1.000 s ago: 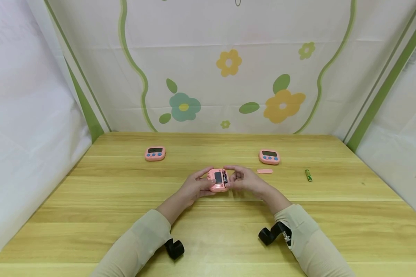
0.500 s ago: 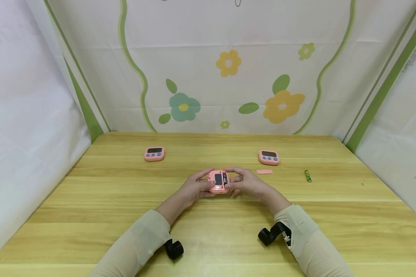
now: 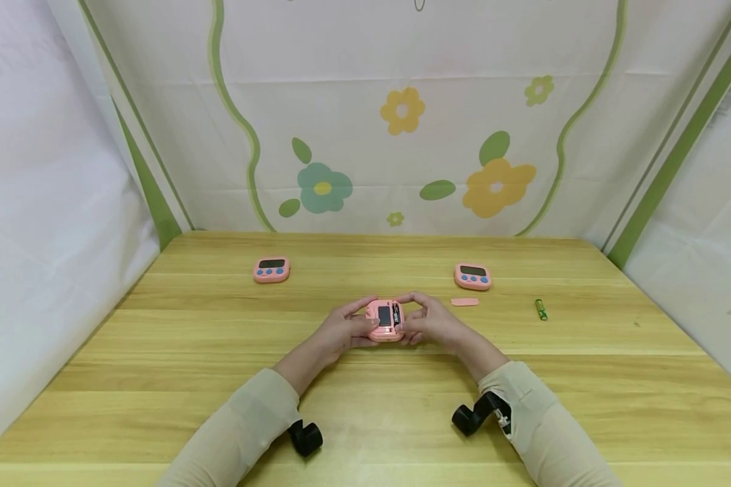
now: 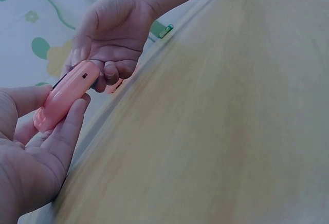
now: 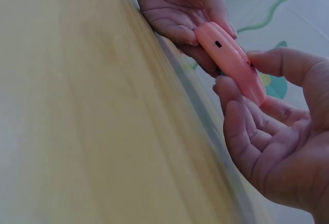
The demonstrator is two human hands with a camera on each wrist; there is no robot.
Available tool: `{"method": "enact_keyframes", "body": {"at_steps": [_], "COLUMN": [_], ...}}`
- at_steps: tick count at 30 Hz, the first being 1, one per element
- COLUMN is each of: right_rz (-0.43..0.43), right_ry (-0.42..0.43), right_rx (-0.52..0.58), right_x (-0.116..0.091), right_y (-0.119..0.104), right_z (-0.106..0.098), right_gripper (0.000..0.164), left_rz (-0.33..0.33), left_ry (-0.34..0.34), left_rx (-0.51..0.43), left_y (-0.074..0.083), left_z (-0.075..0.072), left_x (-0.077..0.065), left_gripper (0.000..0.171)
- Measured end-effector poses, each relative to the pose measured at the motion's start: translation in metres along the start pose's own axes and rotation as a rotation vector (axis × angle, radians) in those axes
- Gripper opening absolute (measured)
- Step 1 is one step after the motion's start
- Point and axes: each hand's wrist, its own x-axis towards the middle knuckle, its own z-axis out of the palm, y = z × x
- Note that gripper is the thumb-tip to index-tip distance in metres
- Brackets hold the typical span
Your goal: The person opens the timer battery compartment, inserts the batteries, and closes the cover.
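Note:
Both hands hold a pink digital timer (image 3: 384,331) between them, its back turned up toward the head camera. My left hand (image 3: 344,328) grips one side, thumb on the back and fingers underneath. On the opposite side my right hand (image 3: 432,323) pinches the edge, its thumb at the uncovered battery slot. A dark battery (image 3: 396,313) lies in that slot; whether it is fully seated I cannot tell. Both wrist views show the timer edge-on, with the slot hidden. A loose pink battery cover (image 3: 465,302) lies on the table to the right of the right hand.
Two more pink timers with blue buttons lie face up farther back, a left timer (image 3: 271,270) and a right timer (image 3: 472,276). A green battery (image 3: 541,310) lies on the wooden table (image 3: 365,419) at the right. A flowered cloth (image 3: 353,122) hangs behind.
The right hand's thumb and fingers have shifted slightly at the battery slot, and the battery in it shows more plainly. The left hand keeps its grip; the things on the table lie as before.

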Motion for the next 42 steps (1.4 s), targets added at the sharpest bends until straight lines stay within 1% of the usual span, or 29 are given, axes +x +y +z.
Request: {"method": "enact_keyframes", "body": {"at_steps": [3,4,10,11,17,23,26,29,32,35,39,42], "right_rz": [0.003,0.003,-0.015,-0.017,0.001,0.02,0.025,0.014,-0.008,-0.057,-0.114,-0.121], "right_ry": [0.018,0.026,0.053,0.054,0.066,0.039,0.054,0.091,0.131,0.164,0.232,0.277], "right_rx": [0.008,0.004,0.0,0.003,0.004,0.011,-0.016,-0.058,-0.107,-0.161,-0.213,-0.215], "right_x": [0.0,-0.001,-0.002,0.0,0.002,0.0,-0.002,-0.004,-0.007,-0.01,-0.013,-0.016], "right_y": [0.001,-0.002,-0.004,-0.001,0.001,-0.001,-0.004,-0.008,-0.01,-0.01,-0.005,-0.001], "right_z": [0.002,0.004,0.008,0.007,0.007,0.002,-0.003,-0.011,-0.023,-0.039,-0.063,-0.079], "right_gripper": [0.054,0.053,0.046,0.045,0.047,0.05,0.048,0.045,0.044,0.043,0.041,0.042], "left_rz": [0.004,0.005,0.005,0.005,0.0,-0.008,-0.008,-0.003,0.0,0.002,0.006,0.008], "left_ry": [0.011,0.012,-0.005,-0.007,0.006,0.034,0.033,0.028,0.027,0.024,0.025,0.025], "left_rx": [-0.01,-0.012,-0.012,-0.009,-0.01,-0.025,-0.028,-0.022,-0.016,-0.013,-0.011,-0.008], "left_y": [0.001,0.001,0.002,0.002,0.002,0.003,0.004,0.004,0.004,0.004,0.002,0.002], "left_z": [0.001,0.002,0.002,0.002,0.002,0.004,0.005,0.006,0.006,0.005,0.004,0.003], "left_x": [-0.001,-0.001,-0.002,-0.002,-0.002,-0.002,-0.003,-0.003,-0.003,-0.002,-0.001,-0.001], "left_gripper": [0.055,0.055,0.056,0.056,0.055,0.055,0.056,0.056,0.056,0.056,0.056,0.056]}}
